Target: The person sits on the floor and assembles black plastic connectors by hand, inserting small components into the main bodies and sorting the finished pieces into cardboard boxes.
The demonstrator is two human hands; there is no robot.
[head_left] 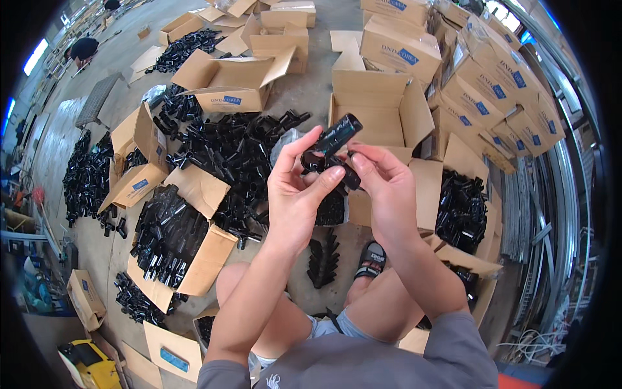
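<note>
In front of me, my left hand (295, 185) is closed around a glossy black tubular fitting (340, 133), its open end pointing up and to the right. The fitting has a ring-like part near the left fingers. My right hand (389, 185) pinches at its lower right side, and a short black stub shows between the two hands. Whether that stub is a separate piece I cannot tell. Beneath my hands, a neat row of black fittings (322, 259) lies on the floor between my feet.
Loose black fittings (220, 152) form a large heap ahead and left. An open carton (382, 113) stands beyond my hands, another full of fittings (170, 236) at left. Stacked cartons (479, 84) and metal rails (551, 194) line the right. A bent-over person (84, 48) is far left.
</note>
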